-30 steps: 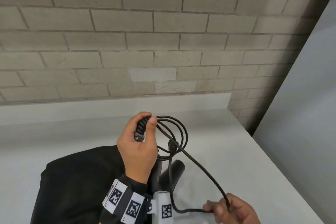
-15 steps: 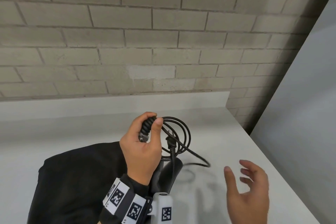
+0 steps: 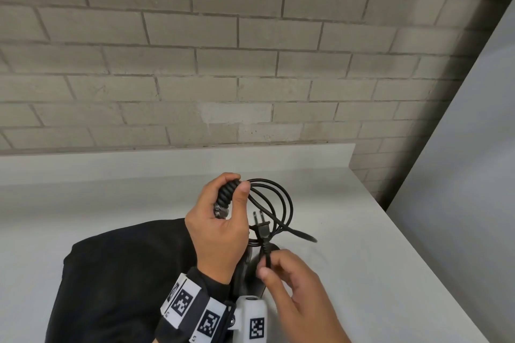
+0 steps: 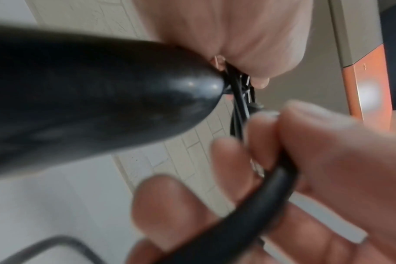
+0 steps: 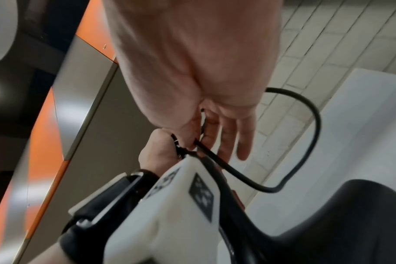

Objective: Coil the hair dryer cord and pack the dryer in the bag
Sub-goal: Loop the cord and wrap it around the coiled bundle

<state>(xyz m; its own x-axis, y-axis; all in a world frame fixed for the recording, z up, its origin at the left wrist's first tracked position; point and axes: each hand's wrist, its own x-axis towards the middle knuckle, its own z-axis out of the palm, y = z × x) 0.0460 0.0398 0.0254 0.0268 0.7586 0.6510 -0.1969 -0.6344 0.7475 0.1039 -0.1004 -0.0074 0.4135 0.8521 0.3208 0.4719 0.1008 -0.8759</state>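
My left hand (image 3: 234,189) is raised over the white counter and grips the ribbed end of the black hair dryer's handle (image 4: 90,92), with several loops of black cord (image 3: 288,203) held against it. The two-pin plug (image 3: 262,228) hangs inside the loops. My right hand (image 3: 266,264) pinches the cord just below the plug between thumb and forefinger. In the head view the dryer's body (image 3: 250,267) is mostly hidden under my left wrist. The black bag (image 3: 125,273) lies flat on the counter to the left, beneath my left forearm.
The white counter (image 3: 376,273) has a raised back ledge (image 3: 167,161) against a grey brick wall (image 3: 250,64). Its right edge runs diagonally next to a grey panel (image 3: 459,175). A white tagged camera mount (image 3: 253,320) sits on my left wrist.
My right hand let go of the stretched cord, opened over the counter, then came up and left to pinch the cord below the plug. The free cord now hangs slack by the coil.
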